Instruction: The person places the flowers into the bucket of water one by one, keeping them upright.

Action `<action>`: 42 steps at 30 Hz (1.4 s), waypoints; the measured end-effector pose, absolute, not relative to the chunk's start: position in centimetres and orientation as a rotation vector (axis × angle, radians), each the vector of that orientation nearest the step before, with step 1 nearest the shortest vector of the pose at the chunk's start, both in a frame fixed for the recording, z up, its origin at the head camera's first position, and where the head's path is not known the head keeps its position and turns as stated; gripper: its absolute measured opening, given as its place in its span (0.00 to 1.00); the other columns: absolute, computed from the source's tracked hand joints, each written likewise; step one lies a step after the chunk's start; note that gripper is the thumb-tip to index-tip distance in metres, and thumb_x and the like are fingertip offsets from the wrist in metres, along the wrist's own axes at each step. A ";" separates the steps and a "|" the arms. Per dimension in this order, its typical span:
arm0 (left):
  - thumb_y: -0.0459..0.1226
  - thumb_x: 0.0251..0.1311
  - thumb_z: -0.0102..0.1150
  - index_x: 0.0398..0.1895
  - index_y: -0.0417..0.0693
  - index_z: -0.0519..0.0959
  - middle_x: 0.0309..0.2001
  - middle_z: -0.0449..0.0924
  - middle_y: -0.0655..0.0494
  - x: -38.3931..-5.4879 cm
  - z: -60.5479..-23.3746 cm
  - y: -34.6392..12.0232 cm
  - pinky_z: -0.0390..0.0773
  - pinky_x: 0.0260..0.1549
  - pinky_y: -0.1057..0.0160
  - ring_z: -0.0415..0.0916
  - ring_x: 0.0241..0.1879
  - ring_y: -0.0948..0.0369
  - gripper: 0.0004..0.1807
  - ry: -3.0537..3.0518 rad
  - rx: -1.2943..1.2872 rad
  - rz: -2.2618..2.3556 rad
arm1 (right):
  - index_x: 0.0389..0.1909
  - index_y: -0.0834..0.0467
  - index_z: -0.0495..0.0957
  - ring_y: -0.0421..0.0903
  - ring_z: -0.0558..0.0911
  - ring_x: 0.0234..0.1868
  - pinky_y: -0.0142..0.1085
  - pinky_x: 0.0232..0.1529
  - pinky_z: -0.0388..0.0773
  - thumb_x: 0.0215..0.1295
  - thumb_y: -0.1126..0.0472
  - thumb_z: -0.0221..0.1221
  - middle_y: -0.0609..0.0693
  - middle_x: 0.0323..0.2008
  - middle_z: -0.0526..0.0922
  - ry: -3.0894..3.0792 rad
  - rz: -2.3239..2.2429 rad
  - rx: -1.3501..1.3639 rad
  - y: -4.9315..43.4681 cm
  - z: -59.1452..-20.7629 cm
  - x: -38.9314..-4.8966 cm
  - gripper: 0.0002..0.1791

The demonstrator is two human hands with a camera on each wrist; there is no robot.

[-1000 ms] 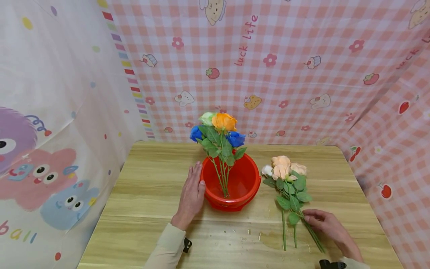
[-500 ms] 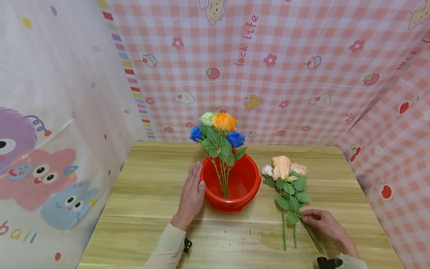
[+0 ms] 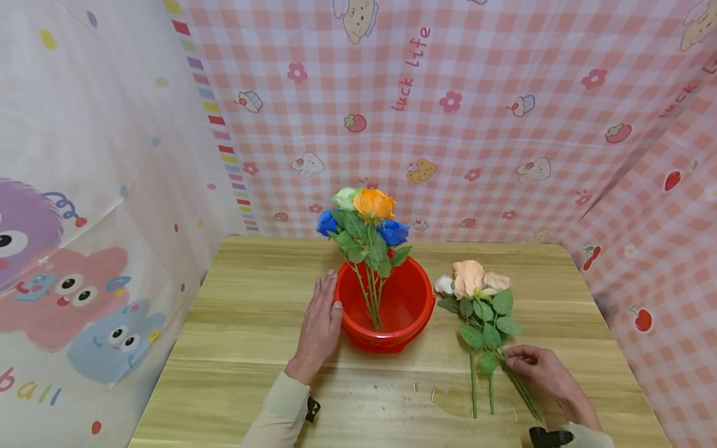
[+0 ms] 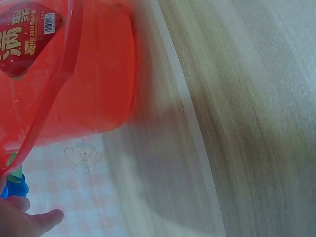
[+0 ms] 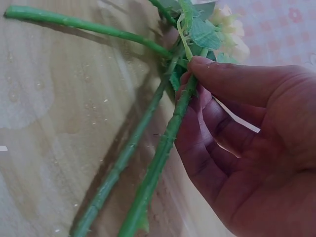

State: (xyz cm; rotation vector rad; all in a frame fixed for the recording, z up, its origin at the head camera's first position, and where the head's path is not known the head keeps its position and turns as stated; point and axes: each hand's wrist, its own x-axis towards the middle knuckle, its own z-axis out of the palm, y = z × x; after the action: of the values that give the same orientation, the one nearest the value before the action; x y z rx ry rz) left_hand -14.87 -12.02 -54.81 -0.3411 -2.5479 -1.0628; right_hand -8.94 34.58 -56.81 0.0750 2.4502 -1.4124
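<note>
Head view: peach roses (image 3: 467,280) have shifted at four o'clock, my right hand (image 3: 542,371) pinching a stem (image 5: 170,131), apparently loosening it, left hand (image 3: 320,326) straight-fingered against the bucket (image 3: 381,342)

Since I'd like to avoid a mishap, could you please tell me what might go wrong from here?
The right hand pinches a stem among overlapping leaves, so lifting it could drag others along.
The standing flowers rise well above the bucket; a push from the left hand at its side might shift them.
Water on the table near the loose flowers could make stems slippery.
</note>
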 end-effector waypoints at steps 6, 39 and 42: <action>0.38 0.77 0.42 0.80 0.40 0.59 0.79 0.59 0.45 -14.9 -55.0 -12.0 0.59 0.75 0.41 0.53 0.79 0.41 0.31 -2.519 -0.356 -1.055 | 0.56 0.74 0.79 0.38 0.81 0.38 0.32 0.37 0.82 0.73 0.63 0.62 0.61 0.47 0.86 2.492 -1.409 0.085 34.5 -56.1 -8.9 0.19; 0.39 0.77 0.40 0.81 0.41 0.58 0.80 0.58 0.47 -15.0 -55.1 -12.0 0.57 0.76 0.44 0.50 0.80 0.45 0.31 -2.536 -0.345 -1.066 | 0.61 0.71 0.77 0.36 0.83 0.42 0.34 0.43 0.84 0.75 0.56 0.61 0.60 0.49 0.85 2.606 -1.478 0.160 32.8 -51.9 -9.8 0.25; 0.39 0.77 0.40 0.81 0.40 0.58 0.80 0.58 0.47 -15.0 -55.1 -12.0 0.57 0.76 0.44 0.50 0.80 0.45 0.31 -2.536 -0.345 -1.070 | 0.61 0.71 0.77 0.35 0.83 0.42 0.33 0.43 0.84 0.75 0.55 0.62 0.56 0.48 0.86 2.610 -1.514 0.147 32.5 -51.4 -9.9 0.25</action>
State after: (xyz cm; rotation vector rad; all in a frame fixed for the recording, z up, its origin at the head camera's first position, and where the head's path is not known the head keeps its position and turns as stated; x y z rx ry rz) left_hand -15.01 -12.02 -55.15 -0.3447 -2.5364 -1.0700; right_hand -9.88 32.51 -51.44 0.1473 2.6100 -1.5139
